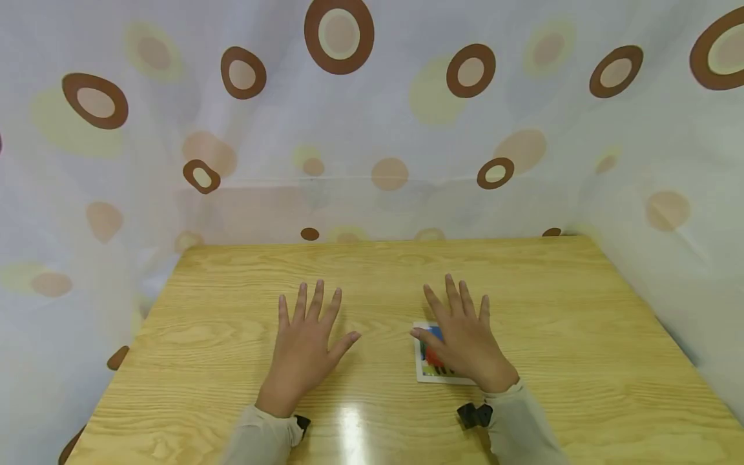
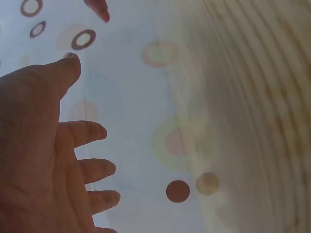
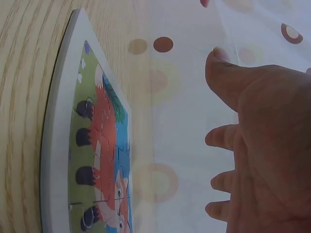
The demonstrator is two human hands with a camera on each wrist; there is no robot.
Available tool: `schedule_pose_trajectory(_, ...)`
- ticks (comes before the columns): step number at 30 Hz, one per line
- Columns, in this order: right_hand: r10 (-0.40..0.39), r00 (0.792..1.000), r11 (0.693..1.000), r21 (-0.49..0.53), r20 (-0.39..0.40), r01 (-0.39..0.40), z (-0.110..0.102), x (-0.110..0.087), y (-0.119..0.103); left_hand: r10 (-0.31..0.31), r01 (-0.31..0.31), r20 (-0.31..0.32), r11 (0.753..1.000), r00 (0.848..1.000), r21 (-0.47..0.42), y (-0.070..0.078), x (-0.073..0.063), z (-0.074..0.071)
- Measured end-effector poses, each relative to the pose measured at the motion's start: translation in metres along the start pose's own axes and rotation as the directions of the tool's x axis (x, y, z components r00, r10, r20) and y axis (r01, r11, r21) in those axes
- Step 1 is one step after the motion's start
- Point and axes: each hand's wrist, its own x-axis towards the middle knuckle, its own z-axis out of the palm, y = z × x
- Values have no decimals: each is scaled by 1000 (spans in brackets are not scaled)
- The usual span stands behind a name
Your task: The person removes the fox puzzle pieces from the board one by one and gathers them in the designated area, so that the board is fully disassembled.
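Perhaps the right hand [image 1: 467,342], fingers apart as on the left hand [image 1: 305,352], could skew the puzzle [image 1: 432,360] beneath if lowered.

A white cloth [image 1: 372,123] hangs behind the table [image 1: 558,303] and along its left and right sides, printed with brown rings [image 1: 233,89], solid brown dots [image 1: 310,234] and faded yellow and peach spots. The table is light yellow wood with visible grain; a white glare [image 1: 351,429] lies toward its near side.
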Motion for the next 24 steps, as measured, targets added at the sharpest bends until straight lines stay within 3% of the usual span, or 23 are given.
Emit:
schedule_pose_trajectory(7,27,999,999,-32,21,-27,-5,-2,0,44,-45,72,999,996,17,19,3,10)
schedule_pose_trajectory(12,23,1000,998,-66,12,-22,-15,-5,9,130,-134,115,990,985,31,40,19,13)
schedule_pose_trajectory(15,20,1000,997,-71,4,-20,-19,-7,15,192,-197,128,980,973,26,51,31,14)
schedule_pose_trajectory(19,3,1000,998,-57,-15,-4,-16,-12,24,265,-256,163,964,950,-74,61,46,19)
schedule_pose_trajectory(24,-65,997,995,-79,-41,62,-9,-20,33,312,-295,211,949,926,-108,74,62,28)
